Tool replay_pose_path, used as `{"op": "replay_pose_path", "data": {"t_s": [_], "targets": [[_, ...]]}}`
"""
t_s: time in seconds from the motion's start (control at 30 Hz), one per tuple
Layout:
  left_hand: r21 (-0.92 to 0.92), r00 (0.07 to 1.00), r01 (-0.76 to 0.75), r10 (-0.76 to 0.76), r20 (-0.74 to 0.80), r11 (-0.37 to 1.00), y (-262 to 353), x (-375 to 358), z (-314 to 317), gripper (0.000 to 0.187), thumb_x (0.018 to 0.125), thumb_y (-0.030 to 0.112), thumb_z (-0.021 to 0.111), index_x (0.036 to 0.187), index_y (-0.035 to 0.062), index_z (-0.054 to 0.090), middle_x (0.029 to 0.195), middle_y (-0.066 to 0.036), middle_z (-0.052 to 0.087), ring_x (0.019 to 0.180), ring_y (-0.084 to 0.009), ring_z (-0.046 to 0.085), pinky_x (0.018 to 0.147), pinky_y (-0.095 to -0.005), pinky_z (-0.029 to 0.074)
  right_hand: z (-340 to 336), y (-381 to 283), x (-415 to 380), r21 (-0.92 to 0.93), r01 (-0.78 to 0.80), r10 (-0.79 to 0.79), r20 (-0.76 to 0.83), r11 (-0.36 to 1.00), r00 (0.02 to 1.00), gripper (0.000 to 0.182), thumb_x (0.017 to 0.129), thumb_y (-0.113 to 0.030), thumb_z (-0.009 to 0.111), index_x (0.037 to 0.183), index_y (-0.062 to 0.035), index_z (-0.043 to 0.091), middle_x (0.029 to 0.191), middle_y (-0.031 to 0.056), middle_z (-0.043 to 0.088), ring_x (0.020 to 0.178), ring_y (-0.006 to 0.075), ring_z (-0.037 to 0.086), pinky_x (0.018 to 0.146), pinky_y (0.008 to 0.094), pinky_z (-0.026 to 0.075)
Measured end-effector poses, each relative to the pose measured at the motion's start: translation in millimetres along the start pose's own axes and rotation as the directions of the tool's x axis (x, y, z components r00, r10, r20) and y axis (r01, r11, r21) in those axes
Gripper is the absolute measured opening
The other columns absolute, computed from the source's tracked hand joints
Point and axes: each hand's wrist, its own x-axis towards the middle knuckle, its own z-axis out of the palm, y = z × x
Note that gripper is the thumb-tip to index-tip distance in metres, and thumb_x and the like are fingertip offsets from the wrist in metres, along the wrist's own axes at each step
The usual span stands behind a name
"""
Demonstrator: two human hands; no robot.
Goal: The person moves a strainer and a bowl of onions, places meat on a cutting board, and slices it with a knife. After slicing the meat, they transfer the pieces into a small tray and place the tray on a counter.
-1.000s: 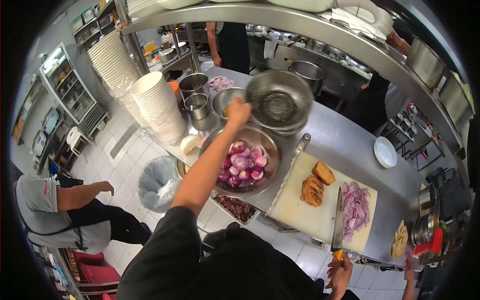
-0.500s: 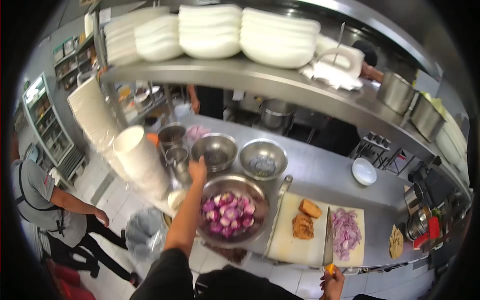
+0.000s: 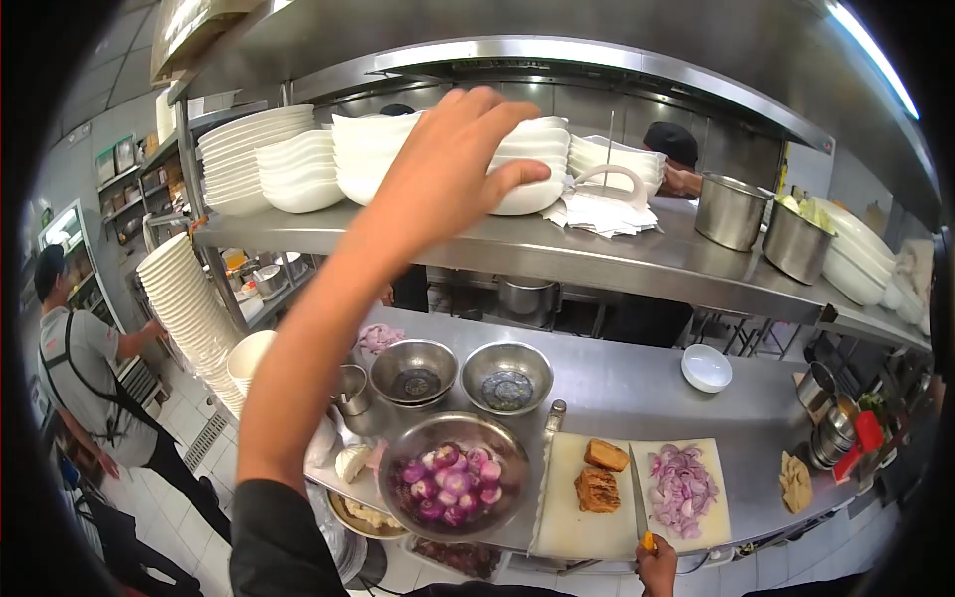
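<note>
My left hand (image 3: 463,154) is raised high with its fingers spread, holding nothing. It overlaps the stacked white bowls (image 3: 529,179) on the steel shelf in this view. Low on the right, my right hand (image 3: 657,570) grips the yellow handle of a knife (image 3: 638,497). The blade lies over the white cutting board (image 3: 567,527), between two browned blocks of food (image 3: 597,490) and a heap of sliced purple onions (image 3: 682,488). Left of the board, a large steel bowl (image 3: 398,502) holds peeled purple onions (image 3: 453,483).
Two steel bowls (image 3: 507,378) stand behind the onions. Stacked paper cups (image 3: 184,298) line the left end. On the shelf (image 3: 448,249) are napkins (image 3: 602,214) and steel pots (image 3: 733,212). A white bowl (image 3: 706,368) sits farther back. A person (image 3: 95,368) stands at left, another behind the shelf.
My left hand has risen from the steel bowls up to the shelf's height. The view has tilted upward. My right hand still holds the knife, and the person at left has turned away.
</note>
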Motion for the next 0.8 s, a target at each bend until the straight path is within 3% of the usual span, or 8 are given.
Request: {"op": "replay_pose_path", "data": {"t_s": [0.03,0.07,0.13,0.27,0.5,0.6,0.7,0.8], "targets": [[0.036,0.996,0.009,-0.013,0.093,0.999,-15.4,10.6,10.3,0.039,0.094,0.029,0.073,0.123,0.0038,0.069,0.109,-0.015,0.070,0.102,-0.0326,0.065,0.093,-0.0416,0.050,-3.7,-0.9,-1.1,0.009,-0.038,0.038,0.016,0.999,0.999,0.030,0.103,-0.025,0.059,0.120,-0.0021,0.069,0.082,0.0148,0.071,0.067,0.0266,0.066,0.063,0.0404,0.054],[0.068,0.982,0.013,-0.026,0.188,0.998,-29.5,19.6,19.7,0.039,0.093,0.031,0.072,0.121,0.0039,0.071,0.105,-0.015,0.071,0.101,-0.0349,0.066,0.092,-0.0428,0.051,-2.8,6.2,-0.2,0.059,-0.042,0.042,0.005,0.997,0.999,0.030,0.100,-0.019,0.061,0.124,-0.0013,0.068,0.078,0.0123,0.069,0.063,0.0221,0.064,0.058,0.0367,0.052],[-0.130,0.915,0.171,-0.109,0.389,0.977,-58.9,33.0,30.5,0.033,0.094,0.030,0.071,0.109,0.0013,0.075,0.090,-0.016,0.072,0.086,-0.0327,0.068,0.083,-0.0424,0.053,7.9,28.0,-0.6,0.162,-0.073,0.078,-0.025,0.984,0.997,0.038,0.094,-0.008,0.065,0.131,0.0001,0.065,0.072,0.0073,0.066,0.053,0.0130,0.060,0.048,0.0293,0.047],[-0.114,0.855,0.197,-0.114,0.506,0.974,-75.9,45.0,33.6,0.028,0.096,0.027,0.070,0.098,-0.0008,0.073,0.078,-0.009,0.067,0.073,-0.0173,0.059,0.070,-0.0341,0.048,-3.4,23.4,-15.7,0.088,-0.028,0.030,-0.024,0.996,0.999,0.041,0.092,-0.011,0.069,0.132,0.0008,0.066,0.074,0.0061,0.068,0.059,0.0133,0.062,0.055,0.0313,0.052],[-0.296,0.894,0.410,-0.316,0.318,0.863,-80.0,59.8,27.8,0.033,0.106,0.036,0.061,0.110,0.0045,0.071,0.089,0.004,0.062,0.078,-0.0064,0.053,0.073,-0.0237,0.043,-18.9,3.7,-22.7,0.073,-0.107,0.108,-0.006,0.992,0.994,0.044,0.092,-0.013,0.070,0.133,0.0018,0.065,0.073,0.0072,0.067,0.059,0.0123,0.061,0.053,0.0317,0.048],[-0.279,0.956,0.291,-0.290,0.047,0.915,-87.9,67.6,-7.8,0.039,0.104,0.038,0.063,0.120,0.0035,0.072,0.098,0.000,0.069,0.082,-0.0106,0.060,0.078,-0.0270,0.049,-28.2,-14.0,-22.3,0.116,-0.145,0.147,-0.006,0.983,0.989,0.040,0.088,-0.016,0.072,0.124,-0.0001,0.068,0.093,0.0277,0.072,0.090,0.0440,0.071,0.079,0.0460,0.056],[-0.312,0.962,0.191,-0.241,-0.130,0.931,-35.6,55.3,-50.8,0.035,0.097,0.033,0.064,0.111,0.0016,0.070,0.094,-0.002,0.066,0.079,-0.0118,0.057,0.074,-0.0278,0.046,-42.9,-30.8,-26.5,0.104,-0.141,0.142,0.002,0.984,0.990,0.039,0.088,-0.015,0.072,0.124,-0.0014,0.068,0.089,0.0266,0.071,0.086,0.0422,0.072,0.077,0.0454,0.056],[-0.455,0.958,0.180,-0.260,-0.119,0.872,39.8,-3.2,-83.0,0.031,0.091,0.028,0.066,0.103,-0.0002,0.069,0.089,-0.004,0.063,0.076,-0.0130,0.054,0.071,-0.0286,0.043,-47.2,-33.4,-31.7,0.123,-0.186,0.186,0.012,0.975,0.982,0.041,0.088,-0.016,0.072,0.127,-0.0037,0.067,0.092,0.0264,0.072,0.089,0.0425,0.071,0.081,0.0460,0.056]]}}
